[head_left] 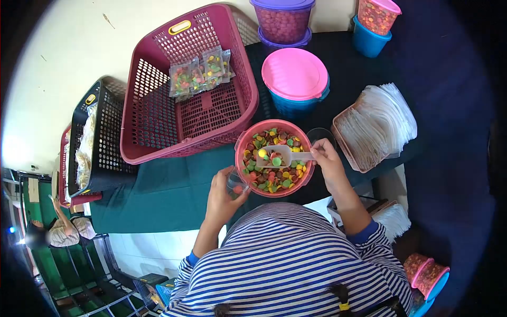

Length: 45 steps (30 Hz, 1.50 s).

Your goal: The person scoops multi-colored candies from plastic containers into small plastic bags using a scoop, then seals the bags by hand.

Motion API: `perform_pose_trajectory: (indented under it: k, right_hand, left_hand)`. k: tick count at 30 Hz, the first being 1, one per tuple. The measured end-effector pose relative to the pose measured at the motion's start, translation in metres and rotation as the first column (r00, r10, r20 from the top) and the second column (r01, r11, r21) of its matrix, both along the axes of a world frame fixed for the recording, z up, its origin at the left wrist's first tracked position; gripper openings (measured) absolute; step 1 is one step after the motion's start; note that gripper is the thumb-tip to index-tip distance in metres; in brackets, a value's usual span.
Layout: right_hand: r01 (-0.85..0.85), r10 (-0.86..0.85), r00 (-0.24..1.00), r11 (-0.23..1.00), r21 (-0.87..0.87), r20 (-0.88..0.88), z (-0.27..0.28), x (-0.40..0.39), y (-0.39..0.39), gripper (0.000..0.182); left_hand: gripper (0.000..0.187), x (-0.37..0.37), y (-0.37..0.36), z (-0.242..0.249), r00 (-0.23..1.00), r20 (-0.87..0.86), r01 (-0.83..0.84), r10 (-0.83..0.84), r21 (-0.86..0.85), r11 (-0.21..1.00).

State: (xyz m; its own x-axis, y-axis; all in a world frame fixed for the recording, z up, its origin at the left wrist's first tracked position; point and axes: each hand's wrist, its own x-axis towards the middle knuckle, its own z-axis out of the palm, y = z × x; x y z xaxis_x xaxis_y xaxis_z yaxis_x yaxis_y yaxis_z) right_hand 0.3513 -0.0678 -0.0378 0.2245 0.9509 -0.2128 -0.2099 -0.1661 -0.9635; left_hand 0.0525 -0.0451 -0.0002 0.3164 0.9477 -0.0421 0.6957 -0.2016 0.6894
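A round pink tub (pixel 241 174) full of small green, yellow, red and brown pieces stands in front of me. My right hand (pixel 326 156) grips the handle of a pale scoop (pixel 285 157), whose bowl holds a few pieces over the tub. My left hand (pixel 224 196) holds a small clear cup (pixel 236 185) against the tub's left side, with something red inside it. Beside the tub, near my right hand, lies a dark round rim (pixel 321 134), partly hidden. Right of it, a pink basket (pixel 346 145) holds a stack of clear bags (pixel 377 121).
A maroon crate (pixel 193 142) with filled packets (pixel 203 74) stands back left, beside a black crate (pixel 105 153). Behind the tub is a pink-lidded blue container (pixel 296 76); more tubs (pixel 282 24) stand farther back. Another person (pixel 63 232) is at the far left.
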Motion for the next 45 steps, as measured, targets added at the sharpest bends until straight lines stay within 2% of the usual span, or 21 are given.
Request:
perform_pose_trajectory:
  k: [4,10,16,19,21,23,25,27,36,38,43,45]
  right_hand:
    - [0.019,-0.019,0.999,1.0,0.011,0.032,0.002,0.0,0.0,0.008]
    - [0.027,-0.027,0.999,1.0,0.007,-0.035,0.001,0.003,0.006,0.007]
    - [0.085,-0.084,0.995,0.996,-0.012,0.047,0.002,0.0,0.008,0.006]
    - [0.113,-0.113,0.992,0.993,0.019,0.051,0.006,0.0,0.007,0.006]
    - [0.123,-0.144,0.978,0.982,0.144,0.149,0.01,-0.001,0.007,0.006]
    - [0.112,-0.126,0.988,0.983,0.145,0.093,0.023,-0.003,0.005,0.006]
    - [0.103,-0.11,0.993,0.984,0.148,0.041,0.029,-0.006,0.006,0.006]
    - [0.031,-0.051,0.994,0.98,0.195,0.094,0.03,-0.007,0.009,0.006]
    - [-0.011,-0.013,0.993,0.981,0.193,0.12,0.026,-0.014,0.012,0.008]
    - [-0.019,-0.007,0.991,0.98,0.197,0.133,0.023,-0.014,0.012,0.008]
    - [-0.032,0.007,0.994,0.972,0.233,0.109,0.023,-0.017,0.013,0.008]
    - [-0.022,-0.024,0.982,0.972,0.235,0.189,0.019,-0.018,0.014,0.008]
  left_hand:
    - [0.069,0.002,0.0,0.001,1.0,-0.008,-0.001,0.001,-0.012,1.0]
    - [0.069,0.001,0.0,-0.001,1.0,0.009,0.004,-0.004,-0.001,1.0]
    - [0.069,0.001,0.002,-0.003,1.0,0.012,0.012,-0.013,0.006,1.0]
    - [0.069,0.002,0.002,-0.003,0.999,0.019,0.038,-0.038,0.023,0.999]
    - [0.07,0.003,0.003,-0.004,0.998,0.023,0.053,-0.054,0.039,0.998]
    - [0.069,0.004,0.003,-0.006,0.993,0.039,0.106,-0.11,0.102,0.989]
    - [0.07,0.008,0.002,-0.001,0.994,0.042,0.099,-0.102,0.072,0.992]
    - [0.072,0.011,0.001,0.001,0.995,0.046,0.091,-0.093,0.044,0.995]
    - [0.082,0.014,0.001,-0.004,0.981,0.064,0.174,-0.181,0.099,0.98]
    - [0.084,0.014,0.0,-0.007,0.978,0.136,0.153,-0.158,0.047,0.987]
    - [0.083,0.014,0.0,-0.001,0.985,0.079,0.155,-0.156,0.018,0.988]
    - [0.082,0.014,0.001,-0.001,0.985,0.045,0.164,-0.165,0.02,0.986]
